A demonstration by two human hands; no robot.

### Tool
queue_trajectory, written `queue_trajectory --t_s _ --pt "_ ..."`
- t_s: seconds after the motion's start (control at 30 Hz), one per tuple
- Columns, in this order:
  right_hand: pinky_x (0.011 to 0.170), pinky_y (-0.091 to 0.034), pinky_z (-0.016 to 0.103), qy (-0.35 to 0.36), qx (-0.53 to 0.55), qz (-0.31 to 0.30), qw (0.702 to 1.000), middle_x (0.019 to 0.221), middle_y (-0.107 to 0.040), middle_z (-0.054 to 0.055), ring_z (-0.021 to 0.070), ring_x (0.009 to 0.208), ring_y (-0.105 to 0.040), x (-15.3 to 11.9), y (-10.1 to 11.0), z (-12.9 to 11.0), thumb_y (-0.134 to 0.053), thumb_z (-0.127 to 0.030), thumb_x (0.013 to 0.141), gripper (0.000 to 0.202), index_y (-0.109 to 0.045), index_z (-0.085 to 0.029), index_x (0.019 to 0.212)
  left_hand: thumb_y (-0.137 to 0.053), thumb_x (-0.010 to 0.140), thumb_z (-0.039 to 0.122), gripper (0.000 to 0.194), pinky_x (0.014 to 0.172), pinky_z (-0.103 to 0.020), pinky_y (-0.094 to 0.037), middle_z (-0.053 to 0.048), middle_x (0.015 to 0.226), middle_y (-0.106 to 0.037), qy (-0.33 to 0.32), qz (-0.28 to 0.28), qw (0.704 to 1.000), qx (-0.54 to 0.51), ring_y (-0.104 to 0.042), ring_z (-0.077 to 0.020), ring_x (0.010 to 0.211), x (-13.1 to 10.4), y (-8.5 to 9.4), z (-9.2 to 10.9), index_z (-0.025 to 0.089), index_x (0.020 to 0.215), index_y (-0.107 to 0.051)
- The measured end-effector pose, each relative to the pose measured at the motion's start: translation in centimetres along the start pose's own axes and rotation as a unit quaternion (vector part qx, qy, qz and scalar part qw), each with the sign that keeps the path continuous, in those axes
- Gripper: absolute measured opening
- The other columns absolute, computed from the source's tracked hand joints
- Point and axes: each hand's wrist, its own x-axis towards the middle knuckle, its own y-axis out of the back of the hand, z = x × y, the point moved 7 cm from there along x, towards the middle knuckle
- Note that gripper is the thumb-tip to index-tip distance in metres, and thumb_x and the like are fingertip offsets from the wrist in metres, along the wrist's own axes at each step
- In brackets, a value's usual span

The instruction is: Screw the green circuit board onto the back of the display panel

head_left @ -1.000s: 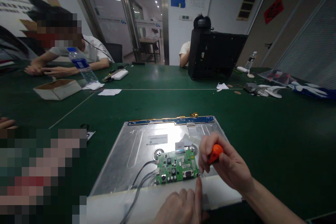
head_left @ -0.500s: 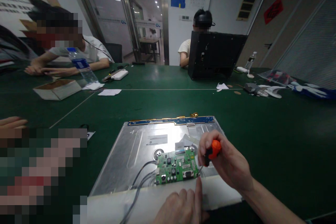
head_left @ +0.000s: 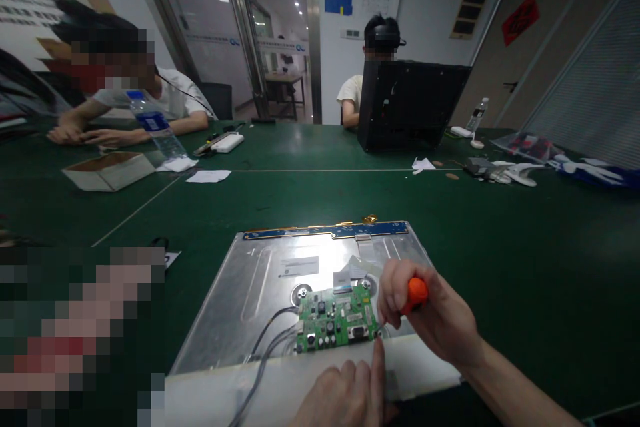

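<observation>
My right hand (head_left: 430, 310) is wrapped round the orange handle of a screwdriver (head_left: 416, 295). Its shaft slants down to the lower right corner of a green circuit board (head_left: 340, 317). At that same corner lies the tip of my left index finger, stretched out, while the other fingers of my left hand (head_left: 340, 390) are curled loosely. Nothing shows in the left hand. The board sits on the silver metal back of a flat display panel (head_left: 260, 280), with dark cables (head_left: 270, 363) plugged in at its left side. The screwdriver's tip is too small to make out clearly.
A blue board strip (head_left: 325, 230) runs along the panel's far edge. Across the green table stand an open box (head_left: 110, 172), a water bottle (head_left: 157, 127) and a black monitor housing (head_left: 413, 107). White gloves (head_left: 517, 173) lie right. Two people sit opposite; another person's blurred-out arm is at left.
My right hand has turned the screwdriver's handle and shifted slightly down and right. My left hand has stayed in place. The other person's fingers at the left edge have moved away.
</observation>
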Motion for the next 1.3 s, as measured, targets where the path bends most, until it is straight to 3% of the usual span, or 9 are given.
queue_trajectory --t_s 0.1,0.17,0.3,0.4,0.57,0.83,1.03,1.13,1.3 --pt "0.056 -0.035 0.028 -0.001 0.015 -0.004 1.000 0.072 -0.046 0.000 0.0123 0.060 -0.045 0.05 -0.07 0.08 -0.031 -0.059 0.093 0.050 -0.058 -0.019 0.082 -0.053 0.091 0.042 0.060 0.038 -0.024 -0.036 -0.004 0.065 -0.059 -0.002 -0.003 1.000 -0.001 -0.056 -0.0152 0.050 -0.03 -0.09 0.04 -0.005 0.127 -0.048" --pt "0.053 -0.035 0.026 -0.011 0.038 -0.006 0.999 0.072 -0.045 -0.002 0.0111 0.057 -0.041 0.00 -0.09 0.32 -0.045 -0.061 0.087 0.041 -0.055 -0.022 0.088 -0.054 0.091 0.042 0.059 0.038 -0.023 -0.036 -0.004 0.065 -0.060 -0.003 -0.004 1.000 0.000 -0.057 -0.0152 0.050 -0.03 -0.18 0.08 -0.005 0.126 -0.048" --pt "0.054 -0.036 0.024 -0.017 0.052 0.006 0.999 0.074 -0.047 -0.004 0.0102 0.057 -0.041 -0.23 0.25 0.53 -0.063 -0.043 0.084 0.024 -0.048 -0.026 0.093 -0.055 0.090 0.043 0.060 0.037 -0.023 -0.035 -0.004 0.065 -0.060 -0.001 0.005 1.000 0.002 -0.057 -0.0151 0.050 0.03 -0.08 0.10 -0.005 0.125 -0.049" --pt "0.057 -0.036 0.026 -0.011 0.011 0.000 1.000 0.080 -0.050 -0.002 0.0111 0.063 -0.046 -0.35 0.42 0.43 -0.062 -0.044 0.084 0.023 -0.053 -0.024 0.091 -0.057 0.088 0.042 0.061 0.037 -0.024 -0.036 -0.004 0.065 -0.060 0.004 0.013 1.000 -0.002 -0.057 -0.0152 0.050 0.07 0.06 0.05 -0.005 0.125 -0.049" --pt "0.058 -0.034 0.027 -0.019 -0.049 -0.007 0.999 0.077 -0.051 0.001 0.0122 0.065 -0.049 -0.32 0.38 0.51 -0.052 -0.050 0.089 0.033 -0.063 -0.019 0.091 -0.058 0.088 0.042 0.061 0.037 -0.025 -0.037 -0.004 0.066 -0.061 -0.001 0.012 1.000 0.002 -0.057 -0.0161 0.050 0.03 -0.03 0.14 -0.006 0.124 -0.049" --pt "0.056 -0.033 0.026 -0.023 0.044 0.007 0.999 0.076 -0.054 0.000 0.0122 0.061 -0.050 0.03 -0.02 0.35 -0.042 -0.045 0.095 0.027 -0.056 -0.023 0.094 -0.060 0.087 0.044 0.062 0.035 -0.025 -0.037 -0.003 0.064 -0.060 -0.008 0.008 1.000 -0.001 -0.057 -0.0159 0.048 0.09 -0.03 0.13 -0.006 0.123 -0.050" --pt "0.051 -0.033 0.026 -0.016 0.019 0.000 1.000 0.069 -0.047 0.000 0.0113 0.056 -0.046 -0.09 0.13 0.42 -0.028 -0.054 0.096 0.050 -0.060 -0.018 0.080 -0.054 0.091 0.042 0.059 0.038 -0.024 -0.038 -0.004 0.068 -0.061 -0.002 -0.016 1.000 -0.011 -0.058 -0.0153 0.052 0.05 -0.21 0.07 -0.005 0.127 -0.047" --pt "0.047 -0.032 0.023 -0.021 0.028 0.009 0.999 0.065 -0.043 -0.003 0.0100 0.051 -0.037 -0.19 0.09 0.51 -0.041 -0.066 0.086 0.047 -0.055 -0.021 0.082 -0.054 0.091 0.042 0.061 0.038 -0.025 -0.038 -0.004 0.068 -0.061 0.001 -0.019 1.000 -0.009 -0.058 -0.0159 0.053 0.04 -0.21 0.06 -0.006 0.128 -0.045" --pt "0.049 -0.034 0.023 -0.017 0.027 0.029 0.999 0.066 -0.047 -0.005 0.0099 0.050 -0.038 -0.09 0.07 0.16 -0.057 -0.058 0.082 0.035 -0.046 -0.024 0.085 -0.056 0.090 0.042 0.062 0.038 -0.026 -0.038 -0.004 0.068 -0.061 -0.003 -0.013 1.000 -0.001 -0.058 -0.0166 0.051 0.03 -0.12 0.08 -0.006 0.128 -0.045"
